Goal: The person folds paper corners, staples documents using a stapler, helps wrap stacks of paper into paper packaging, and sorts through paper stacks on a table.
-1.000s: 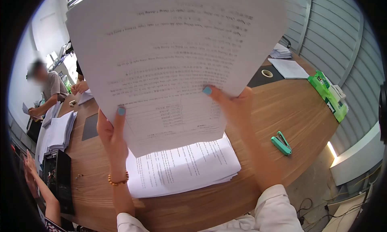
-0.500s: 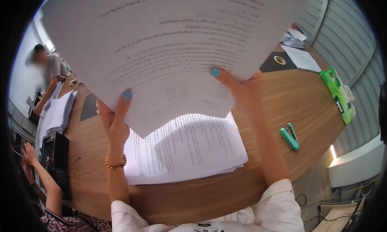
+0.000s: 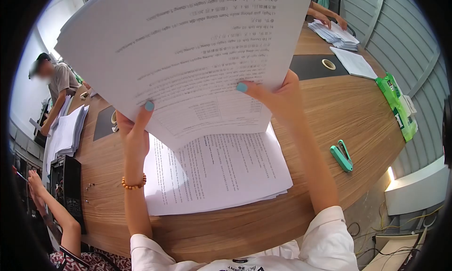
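Observation:
A bundle of printed paper sheets (image 3: 188, 54) is held up in front of me, its text upside down. My left hand (image 3: 136, 127) grips the lower left edge, thumb on the near face. Around that wrist is a beaded bracelet (image 3: 134, 181). My right hand (image 3: 278, 99) is closed on the right edge, thumb pressed on the print. Between the hands the lower edge of the sheets bows upward. Beneath, a stack of printed pages (image 3: 216, 177) lies on the wooden table (image 3: 235, 238). A teal stapler (image 3: 341, 155) rests right of my right forearm.
A green packet (image 3: 397, 108) lies at the table's right edge, with a tape roll (image 3: 328, 64) and paper piles (image 3: 354, 63) farther back. Co-workers' hands (image 3: 329, 17) touch papers at the far right. At left are another person (image 3: 59, 78), paper stacks (image 3: 68, 130) and a black device (image 3: 66, 191).
The held sheets have tilted and shifted left and slightly down, showing more print and uncovering the far right. Both hands keep their grip; the right has moved slightly left.

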The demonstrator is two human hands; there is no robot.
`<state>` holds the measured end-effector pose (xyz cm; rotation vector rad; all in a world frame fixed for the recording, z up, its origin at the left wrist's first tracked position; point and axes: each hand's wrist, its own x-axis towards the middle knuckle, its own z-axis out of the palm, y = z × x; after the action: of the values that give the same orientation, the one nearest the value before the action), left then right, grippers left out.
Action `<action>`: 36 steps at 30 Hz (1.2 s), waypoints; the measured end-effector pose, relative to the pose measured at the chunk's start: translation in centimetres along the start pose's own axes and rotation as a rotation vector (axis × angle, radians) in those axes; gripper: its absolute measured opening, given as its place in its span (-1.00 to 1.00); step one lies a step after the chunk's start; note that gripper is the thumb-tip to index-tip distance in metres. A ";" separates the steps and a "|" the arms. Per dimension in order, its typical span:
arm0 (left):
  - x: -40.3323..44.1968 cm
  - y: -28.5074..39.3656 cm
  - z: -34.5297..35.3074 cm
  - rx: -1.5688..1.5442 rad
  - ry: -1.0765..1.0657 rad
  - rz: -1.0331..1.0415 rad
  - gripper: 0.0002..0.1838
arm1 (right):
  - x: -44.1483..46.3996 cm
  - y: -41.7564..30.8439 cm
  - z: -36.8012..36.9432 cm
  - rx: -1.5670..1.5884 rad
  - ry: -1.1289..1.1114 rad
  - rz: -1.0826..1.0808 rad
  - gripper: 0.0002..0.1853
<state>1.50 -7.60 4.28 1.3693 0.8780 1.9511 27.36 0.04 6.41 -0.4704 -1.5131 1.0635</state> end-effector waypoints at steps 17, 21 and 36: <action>-1.8 -2.3 1.8 0.295 0.147 0.294 -0.52 | -1.6 3.0 1.0 0.034 0.122 -0.057 -0.69; -1.7 -0.9 1.6 0.399 0.176 0.271 -0.50 | -1.4 2.5 1.4 0.001 0.135 -0.180 -0.73; -1.5 -3.6 0.2 0.186 0.028 -0.010 -0.80 | -1.3 5.2 -0.3 0.037 0.012 0.012 -0.70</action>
<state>2.47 -6.55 0.62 1.4413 1.1007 1.9247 26.58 1.79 1.42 -0.4592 -1.4793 1.0945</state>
